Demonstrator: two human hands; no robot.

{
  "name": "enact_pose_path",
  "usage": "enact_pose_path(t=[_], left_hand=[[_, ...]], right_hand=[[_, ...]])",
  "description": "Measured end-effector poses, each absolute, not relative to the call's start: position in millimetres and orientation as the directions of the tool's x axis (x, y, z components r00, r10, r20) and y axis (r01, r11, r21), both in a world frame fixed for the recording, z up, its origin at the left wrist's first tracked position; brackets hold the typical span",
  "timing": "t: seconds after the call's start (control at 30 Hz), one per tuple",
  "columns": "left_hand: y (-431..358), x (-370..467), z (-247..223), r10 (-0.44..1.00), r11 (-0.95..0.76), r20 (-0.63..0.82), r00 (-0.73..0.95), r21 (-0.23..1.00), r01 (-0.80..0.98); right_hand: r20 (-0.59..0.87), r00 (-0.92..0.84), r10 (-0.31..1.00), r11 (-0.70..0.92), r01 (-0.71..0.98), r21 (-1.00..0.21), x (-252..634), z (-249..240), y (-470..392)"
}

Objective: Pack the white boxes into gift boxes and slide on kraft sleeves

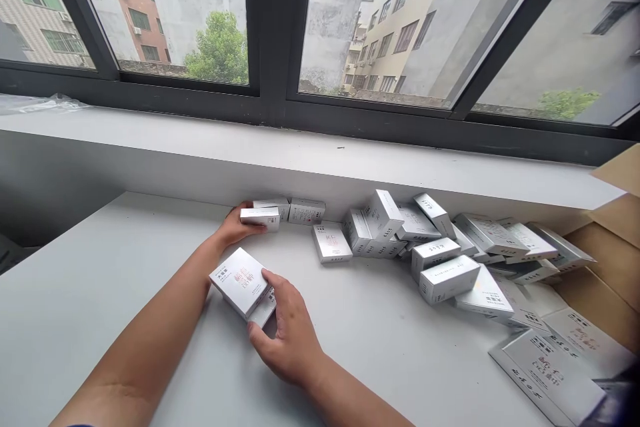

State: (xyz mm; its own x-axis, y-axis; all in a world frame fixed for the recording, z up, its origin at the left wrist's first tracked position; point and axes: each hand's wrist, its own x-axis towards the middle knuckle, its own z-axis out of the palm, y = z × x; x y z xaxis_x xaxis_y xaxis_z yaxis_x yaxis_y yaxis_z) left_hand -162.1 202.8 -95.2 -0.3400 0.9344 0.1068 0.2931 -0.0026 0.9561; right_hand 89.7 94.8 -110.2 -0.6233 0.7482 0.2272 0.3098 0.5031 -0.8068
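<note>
My left hand (237,224) is wrapped round a small silver-white box (260,216) near the wall, in front of another box (278,206). A further box (307,211) stands upright beside these, against the wall. Closer to me, my right hand (287,330) grips boxes at their right side: a printed box (241,282) lies on top, and a second one (263,309) shows partly beneath it. My right thumb and fingers hide part of the lower box.
One box (332,243) lies flat on the white table (360,354). A loose heap of silver boxes (449,278) spreads to the right, beside an open cardboard carton (607,247). A windowsill (300,150) runs behind.
</note>
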Motion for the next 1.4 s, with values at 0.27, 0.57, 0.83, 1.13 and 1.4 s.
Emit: enact_pose_path(t=[0.27, 0.57, 0.83, 1.13, 1.4], left_hand=[[199.7, -161.4, -77.2, 0.912, -0.102, 0.155, -0.380, 0.983, 0.156], [132.9, -85.4, 37.1, 0.889, -0.425, 0.431, -0.152, 0.902, 0.072], [71.2, 6.9, 51.7, 0.873, -0.477, 0.467, -0.141, 0.878, -0.047], [76.7, 11.2, 62.7, 0.912, -0.265, 0.022, -0.409, 0.793, -0.548], [78.6, 2.5, 68.2, 0.982, 0.160, -0.189, -0.019, 0.876, -0.455]], right_hand=[[0.152, -0.565, 0.811, 0.358, 0.274, -0.893, 92.6, -113.8, 96.4], [0.119, -0.380, 0.917, 0.063, -0.159, -0.985, 108.4, -69.0, 130.3], [0.426, -0.335, 0.840, 0.133, -0.634, -0.762, 165.1, 24.0, 140.8], [0.926, 0.259, 0.275, 0.955, 0.035, -0.293, 206.8, 57.8, 142.7], [0.945, -0.138, 0.297, 0.954, -0.008, -0.301, 222.9, 55.8, 146.4]])
